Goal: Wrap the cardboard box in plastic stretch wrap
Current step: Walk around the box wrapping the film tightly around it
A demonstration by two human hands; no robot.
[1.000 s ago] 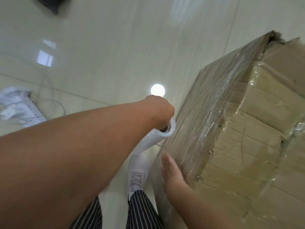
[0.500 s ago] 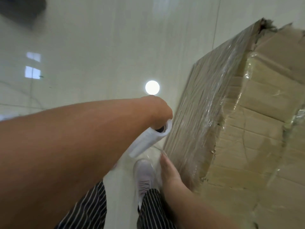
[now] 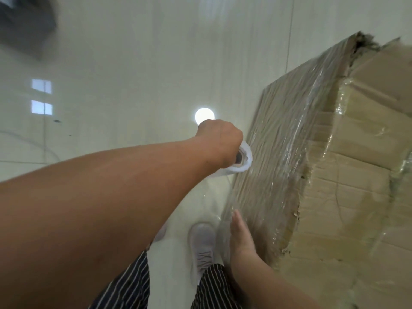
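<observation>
left hand (image 3: 219, 141) fisted round stretch wrap roll (image 3: 244, 161), centre frame, just beside filmed side of cardboard box (image 3: 356, 175) filling right half. right hand (image 3: 242, 238) flat, fingers straight, pressing film (image 3: 278, 141) at lower centre. risk: film snags, tears on ragged box corner if pulled too tight.

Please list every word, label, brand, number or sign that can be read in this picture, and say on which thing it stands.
None can be read.
cardboard box: plain brown faces, partly under film, no print or label in view.
stretch wrap roll: white, no label; its core end is blurred.
shoe: grey and hazy, no brand legible.
floor: only light reflections, no signs.
</observation>
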